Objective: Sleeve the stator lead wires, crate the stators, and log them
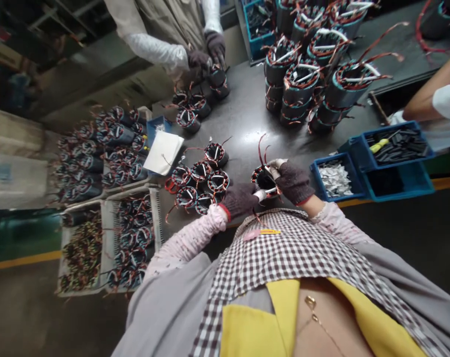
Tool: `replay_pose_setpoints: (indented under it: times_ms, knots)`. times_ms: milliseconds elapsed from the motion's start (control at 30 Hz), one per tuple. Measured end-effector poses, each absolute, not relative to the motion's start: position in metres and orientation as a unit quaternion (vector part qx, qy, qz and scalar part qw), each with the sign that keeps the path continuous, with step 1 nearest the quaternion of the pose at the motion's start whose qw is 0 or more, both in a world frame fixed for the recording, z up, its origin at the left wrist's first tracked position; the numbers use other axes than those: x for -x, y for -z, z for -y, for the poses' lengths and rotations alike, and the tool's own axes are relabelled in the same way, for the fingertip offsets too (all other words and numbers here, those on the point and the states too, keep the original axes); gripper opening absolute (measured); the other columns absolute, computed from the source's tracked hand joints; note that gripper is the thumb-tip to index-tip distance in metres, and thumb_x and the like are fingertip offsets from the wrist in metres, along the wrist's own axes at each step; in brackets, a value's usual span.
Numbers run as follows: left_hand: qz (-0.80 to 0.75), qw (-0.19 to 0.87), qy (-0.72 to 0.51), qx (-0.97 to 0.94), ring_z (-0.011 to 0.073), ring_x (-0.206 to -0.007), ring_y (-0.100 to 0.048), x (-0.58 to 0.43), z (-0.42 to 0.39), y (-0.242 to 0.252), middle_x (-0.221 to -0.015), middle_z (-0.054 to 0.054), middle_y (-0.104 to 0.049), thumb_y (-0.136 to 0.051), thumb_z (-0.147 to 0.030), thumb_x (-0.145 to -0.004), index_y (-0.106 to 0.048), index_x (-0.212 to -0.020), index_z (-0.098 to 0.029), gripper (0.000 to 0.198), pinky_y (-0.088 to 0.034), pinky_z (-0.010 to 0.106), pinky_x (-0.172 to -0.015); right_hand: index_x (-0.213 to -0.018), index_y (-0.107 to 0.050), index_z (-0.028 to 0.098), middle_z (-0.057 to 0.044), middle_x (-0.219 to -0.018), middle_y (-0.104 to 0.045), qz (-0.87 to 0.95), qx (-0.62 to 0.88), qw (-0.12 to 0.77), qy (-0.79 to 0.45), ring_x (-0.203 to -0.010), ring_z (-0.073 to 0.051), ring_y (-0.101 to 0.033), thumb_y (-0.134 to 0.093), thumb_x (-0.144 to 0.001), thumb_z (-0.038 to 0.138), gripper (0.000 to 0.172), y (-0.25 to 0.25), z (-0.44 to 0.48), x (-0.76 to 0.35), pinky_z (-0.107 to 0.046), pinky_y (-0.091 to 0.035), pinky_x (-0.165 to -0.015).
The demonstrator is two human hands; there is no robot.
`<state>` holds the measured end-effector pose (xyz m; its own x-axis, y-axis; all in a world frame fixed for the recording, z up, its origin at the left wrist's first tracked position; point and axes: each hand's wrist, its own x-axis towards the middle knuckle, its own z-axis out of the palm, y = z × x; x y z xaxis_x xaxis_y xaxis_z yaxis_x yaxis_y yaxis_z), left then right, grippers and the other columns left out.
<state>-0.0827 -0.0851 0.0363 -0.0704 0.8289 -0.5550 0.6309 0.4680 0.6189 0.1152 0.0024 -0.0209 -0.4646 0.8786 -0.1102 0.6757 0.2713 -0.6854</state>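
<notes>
Your hands clamp one stator (265,179) at the bench (243,114) edge — left hand (240,199) cupping at 8 o'clock, right hand (294,181) at 3 (nearer), fingers pinching its rim; axis upright — leads rising at 12.

Gloved hands (267,191) gripping wound stator (265,179) on table (243,119).

text: none readable | yellow tag (270,231) on checked apron: showing marks, too blurred | white paper (164,151): showing nothing legible
</notes>
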Motion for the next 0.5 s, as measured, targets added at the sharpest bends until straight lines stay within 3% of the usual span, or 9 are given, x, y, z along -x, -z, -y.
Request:
replay_pose_setpoints:
  times_ms: [100, 233, 333, 433, 500]
  knots:
    - [-0.713, 0.496, -0.186, -0.460, 0.0226, -0.078, -0.066, 0.110, 0.097, -0.056, -0.077, 0.006, -0.069, -0.078, -0.051, -0.084, -0.071, -0.072, -0.022, 0.032, -0.054, 0.033, -0.072, -0.136, -0.081, 0.014, -0.020, -0.132, -0.082, 0.783, 0.495, 0.147, -0.346, -0.123, -0.030, -0.073, -0.055, -0.115, 0.027, 0.036, 0.024, -0.002, -0.113, -0.036, -0.054, -0.109]
    - [-0.693, 0.517, -0.360, -0.352, 0.0151, -0.065, -0.052, 0.125, 0.098, -0.055, -0.078, 0.003, -0.063, -0.084, -0.057, -0.080, -0.067, -0.081, -0.022, 0.039, -0.044, 0.028, -0.060, -0.121, -0.086, 0.018, -0.016, -0.123, -0.085, 0.734, 0.456, 0.232, -0.446, -0.119, -0.031, -0.076, -0.066, -0.109, 0.030, 0.026, 0.028, -0.004, -0.126, -0.044, -0.060, -0.111]
    - [-0.630, 0.589, -0.385, -0.330, 0.0163, -0.070, -0.057, 0.098, 0.092, -0.041, -0.085, 0.005, -0.070, -0.090, -0.053, -0.081, -0.069, -0.089, -0.021, 0.040, -0.050, 0.029, -0.064, -0.113, -0.089, 0.025, -0.009, -0.122, -0.086, 0.678, 0.377, 0.296, -0.557, -0.118, -0.030, -0.079, -0.077, -0.102, 0.044, 0.025, 0.017, -0.007, -0.146, -0.047, -0.065, -0.108]
    - [-0.545, 0.628, -0.449, -0.327, 0.0207, -0.083, -0.067, 0.063, 0.078, -0.029, -0.092, 0.008, -0.075, -0.090, -0.046, -0.088, -0.070, -0.095, -0.019, 0.034, -0.062, 0.034, -0.079, -0.109, -0.090, 0.028, -0.008, -0.122, -0.086, 0.687, 0.304, 0.322, -0.575, -0.120, -0.030, -0.079, -0.086, -0.095, 0.057, 0.033, -0.003, -0.008, -0.151, -0.050, -0.066, -0.109]
    - [-0.509, 0.630, -0.477, -0.340, 0.0218, -0.087, -0.070, 0.048, 0.069, -0.021, -0.090, 0.008, -0.075, -0.090, -0.050, -0.092, -0.070, -0.094, -0.019, 0.037, -0.064, 0.035, -0.082, -0.105, -0.090, 0.026, -0.009, -0.114, -0.087, 0.683, 0.279, 0.326, -0.591, -0.111, -0.030, -0.081, -0.090, -0.091, 0.061, 0.037, -0.013, -0.005, -0.142, -0.049, -0.068, -0.104]
